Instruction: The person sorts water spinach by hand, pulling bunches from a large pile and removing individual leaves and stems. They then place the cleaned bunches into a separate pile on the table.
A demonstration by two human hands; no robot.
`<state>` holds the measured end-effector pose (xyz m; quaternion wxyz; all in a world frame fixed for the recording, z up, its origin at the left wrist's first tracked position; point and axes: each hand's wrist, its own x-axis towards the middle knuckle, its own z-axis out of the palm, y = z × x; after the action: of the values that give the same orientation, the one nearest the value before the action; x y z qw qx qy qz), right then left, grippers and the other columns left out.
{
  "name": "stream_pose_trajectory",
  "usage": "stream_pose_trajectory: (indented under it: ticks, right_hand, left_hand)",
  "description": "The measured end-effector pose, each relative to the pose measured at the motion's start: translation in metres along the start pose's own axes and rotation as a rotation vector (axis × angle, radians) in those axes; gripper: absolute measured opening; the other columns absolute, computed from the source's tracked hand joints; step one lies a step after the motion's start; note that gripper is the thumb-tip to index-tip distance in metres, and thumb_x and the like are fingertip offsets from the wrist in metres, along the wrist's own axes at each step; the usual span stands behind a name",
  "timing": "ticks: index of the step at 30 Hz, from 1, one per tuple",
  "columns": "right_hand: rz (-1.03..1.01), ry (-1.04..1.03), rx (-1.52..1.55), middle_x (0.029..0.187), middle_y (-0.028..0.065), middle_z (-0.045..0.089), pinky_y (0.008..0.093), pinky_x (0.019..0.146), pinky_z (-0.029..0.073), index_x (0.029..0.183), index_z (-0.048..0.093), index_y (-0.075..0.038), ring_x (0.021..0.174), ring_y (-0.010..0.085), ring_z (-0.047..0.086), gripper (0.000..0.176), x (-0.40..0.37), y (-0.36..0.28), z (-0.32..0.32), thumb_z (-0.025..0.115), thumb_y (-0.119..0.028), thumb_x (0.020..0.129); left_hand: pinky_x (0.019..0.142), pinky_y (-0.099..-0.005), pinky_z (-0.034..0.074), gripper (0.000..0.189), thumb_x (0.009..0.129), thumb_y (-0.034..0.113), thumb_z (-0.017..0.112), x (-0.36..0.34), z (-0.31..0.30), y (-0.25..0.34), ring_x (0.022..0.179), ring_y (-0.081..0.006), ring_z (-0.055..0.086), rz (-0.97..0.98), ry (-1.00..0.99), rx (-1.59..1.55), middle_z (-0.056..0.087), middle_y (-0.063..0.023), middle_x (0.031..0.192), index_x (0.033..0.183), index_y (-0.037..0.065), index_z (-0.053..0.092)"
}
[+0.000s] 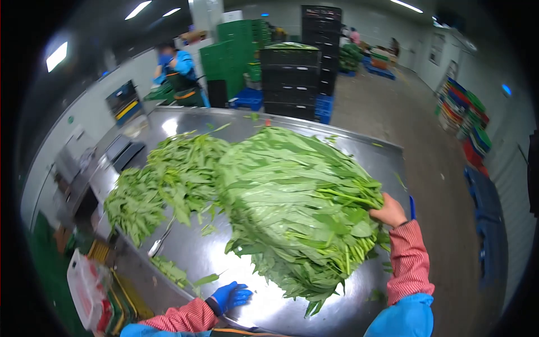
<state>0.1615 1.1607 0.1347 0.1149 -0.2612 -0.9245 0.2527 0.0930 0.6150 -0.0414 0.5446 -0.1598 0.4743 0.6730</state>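
A large heap of long-leaved leafy greens (292,191) covers the middle of the steel table, with cut stem ends facing right. My right hand (390,211), bare, is closed around stems at the heap's right edge. My left hand (231,297), in a blue glove, is over the table near its front edge, fingers stretched out and holding nothing. Left of the heap lies a second, looser pile of greens (179,168). A slim tool (159,242), perhaps a knife, rests below that pile. Loose leaves (171,271) lie near the table's left edge.
The steel table (331,124) has a raised far rim. A dark scale-like device (123,153) sits at left. Black crates (289,84) and green crates (219,62) are stacked beyond. A co-worker (179,76) stands at far left. Blue pallets (483,199) line the right wall.
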Motion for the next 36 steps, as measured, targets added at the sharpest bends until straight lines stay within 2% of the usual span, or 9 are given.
stream_pose_trajectory:
  ticks: [5, 9, 10, 13, 17, 22, 30, 34, 36]
  right_hand:
    - [-0.137, 0.231, -0.254, 0.083, 0.0224, 0.063, 0.0484, 0.070, 0.047, 0.091, 0.052, -0.002, 0.080, 0.0414, 0.061, 0.043, -0.011, -0.021, -0.018, 0.073, -0.023, 0.060]
    - [-0.219, 0.300, -0.207, 0.077, 0.0225, 0.062, 0.0494, 0.063, 0.047, 0.094, 0.050, -0.003, 0.076, 0.0432, 0.060, 0.040, -0.029, -0.062, -0.058, 0.069, -0.022, 0.063]
    - [-0.198, 0.305, -0.182, 0.077, 0.0222, 0.063, 0.0492, 0.063, 0.046, 0.093, 0.050, -0.003, 0.076, 0.0429, 0.060, 0.040, -0.034, -0.073, -0.070, 0.069, -0.022, 0.063]
    - [-0.230, 0.416, -0.120, 0.073, 0.0192, 0.064, 0.0435, 0.060, 0.047, 0.089, 0.054, -0.001, 0.068, 0.0370, 0.062, 0.033, -0.049, -0.100, -0.096, 0.069, -0.020, 0.066]
    - [-0.033, 0.217, 0.722, 0.072, 0.0034, 0.057, 0.0269, 0.050, 0.047, 0.089, 0.057, 0.001, 0.055, 0.0114, 0.055, 0.021, -0.059, -0.089, -0.099, 0.062, -0.014, 0.076]
    - [0.633, -0.215, 1.424, 0.079, 0.0092, 0.055, 0.0253, 0.043, 0.045, 0.106, 0.039, -0.010, 0.053, 0.0116, 0.050, 0.034, -0.090, -0.018, 0.006, 0.061, -0.023, 0.084]
    - [0.552, -0.148, 1.928, 0.079, 0.0084, 0.054, 0.0255, 0.046, 0.042, 0.097, 0.045, -0.009, 0.053, 0.0114, 0.047, 0.023, -0.127, -0.018, 0.009, 0.059, -0.025, 0.086]
    - [0.282, -0.094, 1.752, 0.079, 0.0082, 0.053, 0.0265, 0.048, 0.041, 0.096, 0.046, -0.008, 0.053, 0.0119, 0.046, 0.023, -0.161, -0.077, -0.015, 0.057, -0.026, 0.088]
    - [0.190, -0.061, 1.647, 0.078, 0.0080, 0.053, 0.0267, 0.048, 0.040, 0.095, 0.047, -0.008, 0.053, 0.0121, 0.046, 0.022, -0.175, -0.117, -0.014, 0.055, -0.026, 0.088]
  left_hand:
    - [0.092, -0.0429, 0.050, 0.043, 0.099, 0.033, 0.036, 0.003, -0.020, -0.018, 0.100, -0.0292, 0.062, 0.003, -0.029, -0.043, 0.062, -0.0180, 0.111, 0.123, 0.000, 0.047]
    - [0.088, -0.0442, 0.052, 0.042, 0.099, 0.033, 0.036, -0.003, -0.021, -0.019, 0.096, -0.0319, 0.064, -0.010, -0.033, -0.132, 0.063, -0.0201, 0.109, 0.121, -0.001, 0.049]
    - [0.103, -0.0462, 0.041, 0.053, 0.099, 0.038, 0.033, -0.002, -0.021, -0.020, 0.116, -0.0374, 0.053, -0.016, -0.050, -0.034, 0.050, -0.0251, 0.130, 0.133, -0.002, 0.040]
    - [0.103, -0.0460, 0.041, 0.054, 0.099, 0.038, 0.034, -0.004, -0.014, -0.024, 0.116, -0.0372, 0.053, -0.037, -0.084, -0.057, 0.050, -0.0256, 0.129, 0.132, -0.003, 0.041]
    - [0.103, -0.0467, 0.040, 0.054, 0.099, 0.038, 0.035, -0.003, -0.012, -0.028, 0.117, -0.0369, 0.052, -0.054, -0.096, -0.056, 0.050, -0.0265, 0.129, 0.132, -0.004, 0.041]
    - [0.097, -0.0461, 0.046, 0.049, 0.099, 0.037, 0.037, -0.004, -0.013, -0.040, 0.109, -0.0345, 0.057, -0.073, -0.143, -0.079, 0.056, -0.0255, 0.120, 0.127, -0.002, 0.046]
    - [0.099, -0.0440, 0.045, 0.052, 0.097, 0.038, 0.040, -0.016, -0.026, -0.036, 0.111, -0.0341, 0.057, -0.046, -0.197, -0.015, 0.056, -0.0250, 0.121, 0.129, -0.003, 0.044]
    - [0.082, -0.0290, 0.051, 0.035, 0.094, 0.024, 0.053, -0.014, -0.015, -0.003, 0.088, -0.0197, 0.065, 0.245, -0.106, 0.224, 0.066, -0.0116, 0.097, 0.116, -0.002, 0.055]
    - [0.085, -0.0314, 0.050, 0.037, 0.089, 0.024, 0.060, -0.038, 0.006, 0.026, 0.091, -0.0218, 0.065, 0.642, -0.092, 0.526, 0.066, -0.0111, 0.099, 0.117, 0.000, 0.056]
